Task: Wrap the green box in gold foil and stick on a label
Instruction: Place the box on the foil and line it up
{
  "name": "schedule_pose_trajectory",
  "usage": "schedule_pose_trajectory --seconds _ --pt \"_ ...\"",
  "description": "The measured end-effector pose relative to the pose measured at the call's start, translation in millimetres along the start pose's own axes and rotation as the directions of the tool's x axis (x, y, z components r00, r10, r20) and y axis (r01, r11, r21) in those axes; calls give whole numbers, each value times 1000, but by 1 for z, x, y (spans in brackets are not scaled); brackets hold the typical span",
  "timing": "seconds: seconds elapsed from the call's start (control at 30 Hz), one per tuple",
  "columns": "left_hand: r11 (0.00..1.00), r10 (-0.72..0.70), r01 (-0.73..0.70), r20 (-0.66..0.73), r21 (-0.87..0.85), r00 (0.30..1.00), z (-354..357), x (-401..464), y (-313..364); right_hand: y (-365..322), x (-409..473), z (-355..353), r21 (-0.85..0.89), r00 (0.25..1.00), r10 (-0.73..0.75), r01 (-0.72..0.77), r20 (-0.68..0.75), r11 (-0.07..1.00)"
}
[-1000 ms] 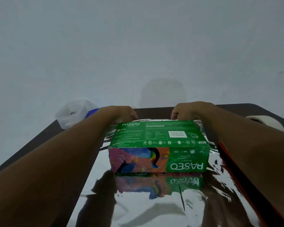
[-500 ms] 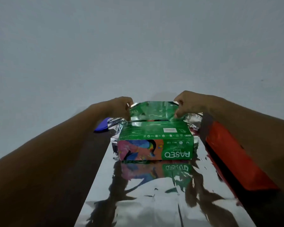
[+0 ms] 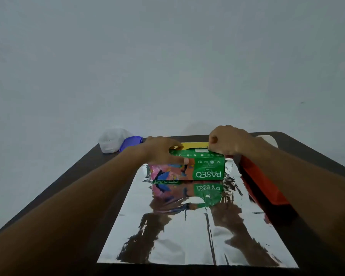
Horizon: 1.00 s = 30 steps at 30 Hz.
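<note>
The green box [image 3: 206,169] lies on a long sheet of foil [image 3: 187,228], whose mirror side faces up on the dark table [image 3: 68,186]. The far end of the foil is folded over the box's top, and its gold side [image 3: 195,145] shows as a yellow strip. My left hand [image 3: 161,151] grips the box's left part, fingers over the top by the gold edge and thumb on the front face. My right hand [image 3: 225,140] is curled at the top right corner, pinching the foil edge there. The box's far side is hidden.
A long red-orange object [image 3: 263,186] lies along the foil's right edge under my right forearm. A white tape roll [image 3: 267,139] sits at the back right. A white crumpled bag [image 3: 113,141] and a purple lid [image 3: 130,141] are at the back left.
Both hands raised the foil's far edge behind the box, then brought it forward over the top. The gold side now shows, and my left thumb has come down on the front face.
</note>
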<state>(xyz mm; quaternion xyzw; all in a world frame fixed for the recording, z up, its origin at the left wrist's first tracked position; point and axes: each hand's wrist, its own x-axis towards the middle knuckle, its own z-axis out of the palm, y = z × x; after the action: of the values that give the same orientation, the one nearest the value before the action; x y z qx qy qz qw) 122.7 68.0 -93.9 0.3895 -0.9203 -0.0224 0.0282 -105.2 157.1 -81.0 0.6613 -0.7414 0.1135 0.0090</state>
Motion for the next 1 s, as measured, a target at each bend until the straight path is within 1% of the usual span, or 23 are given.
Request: schedule_pose_trajectory --seconds 0.1,0.13,0.2,0.27,0.33,0.37,0.4,0.53,0.63,0.67,0.7,0.73,0.77,0.8,0.83,0.87,0.9,0.93,0.97,1.0 --pt "998 57 -56 -102 16 993 17 -7 -3 -8 -8 0 -95 997 58 -63 -56 993" --pt "997 77 -73 -129 37 989 22 -8 -4 -10 -10 0 -90 996 47 -55 -81 994" --pt "993 98 -85 -180 79 979 32 -11 -5 -12 -14 7 11 994 -15 16 -105 1000" --pt "989 114 -89 -227 116 967 38 -14 -7 -15 -16 16 119 993 -108 113 -45 987" --pt "984 140 -105 -262 143 955 43 -16 -8 -20 -18 26 169 985 -163 153 48 974" --pt "982 146 -106 -272 157 951 45 -17 -8 -22 -18 31 178 983 -169 154 71 972" --pt "979 148 -101 -277 175 949 46 -18 -8 -22 -18 35 173 983 -171 158 66 972" --pt "957 165 -76 -310 279 936 53 -19 -6 -18 -22 42 111 985 -170 174 -39 979" --pt "946 191 -75 -356 314 915 55 -20 -8 -16 -29 45 86 981 -179 186 -76 979" --pt "944 197 -78 -361 319 911 56 -20 -8 -16 -30 46 111 981 -180 187 -70 976" --pt "943 199 -78 -359 323 912 56 -21 -8 -16 -32 46 184 982 -174 185 -76 965" --pt "943 197 -77 -357 324 913 57 -22 -8 -16 -33 44 308 985 -140 165 -100 937" --pt "944 192 -73 -355 322 915 57 -22 -8 -14 -32 40 431 985 -71 133 -156 893" --pt "946 187 -70 -354 318 916 58 -21 -9 -10 -32 35 506 973 33 89 -228 858" --pt "946 182 -65 -358 316 916 58 -21 -9 -2 -30 28 492 944 141 26 -299 870" --pt "947 180 -61 -363 315 914 58 -21 -8 8 -29 19 373 909 228 -88 -350 924" --pt "949 175 -57 -370 309 912 58 -21 -8 21 -28 12 183 884 301 -249 -359 951" --pt "952 171 -54 -378 300 910 58 -21 -8 35 -28 6 11 868 386 -403 -312 915" --pt "955 166 -51 -385 291 908 59 -21 -8 47 -30 0 -74 844 483 -511 -235 856" --pt "958 162 -49 -395 283 904 60 -20 -9 60 -29 -3 -64 817 558 -571 -146 819"
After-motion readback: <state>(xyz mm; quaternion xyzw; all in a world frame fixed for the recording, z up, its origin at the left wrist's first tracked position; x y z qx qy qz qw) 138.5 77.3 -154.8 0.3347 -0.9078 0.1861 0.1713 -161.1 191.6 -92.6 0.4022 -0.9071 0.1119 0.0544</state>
